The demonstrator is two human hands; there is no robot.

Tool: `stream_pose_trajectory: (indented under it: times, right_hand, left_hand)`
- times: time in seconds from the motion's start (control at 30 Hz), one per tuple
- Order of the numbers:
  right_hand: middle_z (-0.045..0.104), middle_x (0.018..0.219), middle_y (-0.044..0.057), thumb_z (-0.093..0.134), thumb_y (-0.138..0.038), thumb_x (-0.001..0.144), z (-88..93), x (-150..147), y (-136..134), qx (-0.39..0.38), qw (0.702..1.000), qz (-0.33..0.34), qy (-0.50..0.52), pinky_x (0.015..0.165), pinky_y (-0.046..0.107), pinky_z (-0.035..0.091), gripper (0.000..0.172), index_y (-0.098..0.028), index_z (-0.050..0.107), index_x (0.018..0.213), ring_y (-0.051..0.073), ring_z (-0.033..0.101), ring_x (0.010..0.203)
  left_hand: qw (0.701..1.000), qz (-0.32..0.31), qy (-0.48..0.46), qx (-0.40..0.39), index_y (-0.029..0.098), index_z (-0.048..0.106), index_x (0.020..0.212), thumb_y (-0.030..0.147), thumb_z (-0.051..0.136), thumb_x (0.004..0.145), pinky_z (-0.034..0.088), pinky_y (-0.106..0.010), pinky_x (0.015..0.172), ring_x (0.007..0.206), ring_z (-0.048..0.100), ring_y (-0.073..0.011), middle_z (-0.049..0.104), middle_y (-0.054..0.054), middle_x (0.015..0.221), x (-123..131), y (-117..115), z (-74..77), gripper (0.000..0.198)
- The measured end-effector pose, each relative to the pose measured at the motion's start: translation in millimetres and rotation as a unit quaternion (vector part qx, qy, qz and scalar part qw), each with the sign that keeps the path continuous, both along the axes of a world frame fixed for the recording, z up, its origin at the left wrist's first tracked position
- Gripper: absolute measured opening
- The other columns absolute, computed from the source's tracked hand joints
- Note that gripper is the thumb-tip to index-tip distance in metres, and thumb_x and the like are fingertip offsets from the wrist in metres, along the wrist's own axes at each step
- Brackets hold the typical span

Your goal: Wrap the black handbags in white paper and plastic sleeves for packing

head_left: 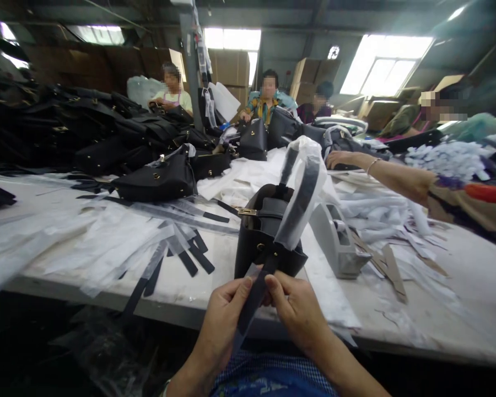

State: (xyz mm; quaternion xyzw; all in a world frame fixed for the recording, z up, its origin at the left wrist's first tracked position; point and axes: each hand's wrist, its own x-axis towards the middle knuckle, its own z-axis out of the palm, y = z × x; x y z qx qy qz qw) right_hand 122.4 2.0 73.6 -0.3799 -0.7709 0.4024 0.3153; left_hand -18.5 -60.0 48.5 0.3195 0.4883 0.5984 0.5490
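A black handbag (248, 242) with gold hardware stands upright at the table's front edge. Its looped handle (301, 193) is wrapped in clear plastic and tissue. From the bag's near side a black strap (252, 300), partly covered in clear film, runs down toward me. My left hand (227, 309) pinches the strap's left edge between thumb and fingers. On the strap's right side my right hand (295, 303) is closed, its thumb on top near the bag; some of its fingertips are hidden behind the strap.
A grey tape dispenser (339, 242) stands right of the bag. Black straps in plastic sleeves (190, 251) lie to the left, near another black handbag (157, 176). A co-worker's arm (400, 173) reaches in from the right. More bags and several people are beyond.
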Motion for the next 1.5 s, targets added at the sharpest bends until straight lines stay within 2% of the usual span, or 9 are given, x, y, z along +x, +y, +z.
stream_pose_trajectory:
  times: [0.1, 0.33, 0.47, 0.73, 0.93, 1.07, 1.23, 1.37, 1.5]
  right_hand:
    - [0.064, 0.058, 0.002, 0.045, -0.047, 0.101, 2.8, 8, 1, 0.002, 0.999, -0.043, -0.004, 0.056, 0.024, 0.043, 0.050, -0.019, 0.061, 0.063, 0.014, 0.061, 0.055]
    - [0.066, 0.058, 0.002, 0.062, -0.051, 0.090, 0.0, 7, 4, -0.068, 0.991, -0.104, 0.039, 0.050, 0.025, 0.045, 0.036, -0.018, 0.075, 0.085, 0.016, 0.060, 0.051]
    - [0.070, 0.066, 0.004, 0.065, -0.050, 0.088, -4.2, 1, 7, -0.054, 0.992, -0.110, 0.028, 0.051, 0.024, 0.044, 0.036, -0.017, 0.074, 0.076, 0.017, 0.061, 0.057]
    - [0.056, 0.051, 0.000, 0.064, -0.049, 0.087, 1.4, -7, 10, -0.058, 0.991, -0.121, 0.023, 0.046, 0.023, 0.036, 0.042, -0.016, 0.064, 0.060, 0.013, 0.051, 0.049]
    - [0.052, 0.046, -0.001, 0.064, -0.049, 0.087, 9.2, -15, 10, -0.074, 0.986, -0.139, 0.047, 0.046, 0.022, 0.036, 0.047, -0.017, 0.058, 0.053, 0.011, 0.047, 0.046]
    - [0.055, 0.045, 0.000, 0.064, -0.052, 0.086, 6.1, -19, 9, -0.086, 0.982, -0.156, 0.066, 0.046, 0.022, 0.038, 0.051, -0.018, 0.056, 0.049, 0.011, 0.049, 0.044]
    - [0.063, 0.051, 0.004, 0.053, -0.059, 0.093, -0.4, -15, 8, -0.135, 0.976, -0.108, 0.130, 0.046, 0.023, 0.042, 0.055, -0.016, 0.062, 0.059, 0.012, 0.053, 0.042]
    - [0.061, 0.050, 0.002, 0.059, -0.058, 0.089, 0.4, -15, 8, -0.089, 0.986, -0.105, 0.092, 0.046, 0.022, 0.042, 0.053, -0.016, 0.060, 0.058, 0.013, 0.056, 0.045]
    - [0.056, 0.046, 0.000, 0.061, -0.056, 0.089, -0.9, -18, 9, -0.094, 0.987, -0.111, 0.075, 0.043, 0.021, 0.038, 0.052, -0.017, 0.054, 0.056, 0.011, 0.052, 0.043]
  left_hand:
    - [1.000, 0.014, -0.008, 0.010, 0.013, 0.077, 0.093, 0.048, 0.061, 0.091, 0.046, -0.027, 0.072, 0.077, 0.060, -0.0172, 0.070, -0.006, 0.079, 10, 13, 4.7, 0.039]
    - [0.990, 0.059, 0.120, 0.039, 0.016, 0.077, 0.086, 0.050, 0.065, 0.087, 0.048, -0.025, 0.074, 0.084, 0.065, -0.0194, 0.072, -0.004, 0.084, 9, 33, 9.0, 0.036]
    - [0.986, 0.077, 0.142, 0.042, 0.018, 0.076, 0.095, 0.051, 0.067, 0.085, 0.052, -0.027, 0.079, 0.090, 0.068, -0.0220, 0.075, -0.006, 0.093, 4, 29, 2.2, 0.036]
    - [0.990, 0.109, 0.085, 0.006, 0.017, 0.073, 0.101, 0.051, 0.072, 0.081, 0.056, -0.030, 0.079, 0.090, 0.071, -0.0237, 0.077, -0.008, 0.097, 8, 12, -21.2, 0.040]
    - [0.975, 0.157, 0.147, 0.058, 0.020, 0.075, 0.098, 0.044, 0.069, 0.085, 0.056, -0.029, 0.082, 0.092, 0.070, -0.0221, 0.075, -0.006, 0.097, 11, 14, -18.5, 0.028]
    - [0.920, 0.194, 0.298, 0.167, 0.025, 0.077, 0.097, 0.030, 0.067, 0.089, 0.056, -0.025, 0.079, 0.087, 0.070, -0.0191, 0.074, -0.005, 0.094, 9, 14, -18.9, 0.014]
    - [0.808, 0.183, 0.470, 0.304, 0.025, 0.069, 0.124, 0.013, 0.061, 0.091, 0.057, -0.019, 0.082, 0.090, 0.072, -0.0171, 0.074, -0.006, 0.102, 1, 11, -28.8, 0.037]
    - [0.730, 0.156, 0.559, 0.361, 0.020, 0.062, 0.134, 0.008, 0.059, 0.092, 0.058, -0.022, 0.081, 0.091, 0.073, -0.0196, 0.074, -0.010, 0.103, -6, 10, -25.9, 0.044]
    - [0.705, 0.150, 0.578, 0.383, 0.019, 0.063, 0.132, 0.006, 0.058, 0.090, 0.058, -0.022, 0.078, 0.087, 0.074, -0.0194, 0.076, -0.010, 0.100, -7, 2, -17.7, 0.045]
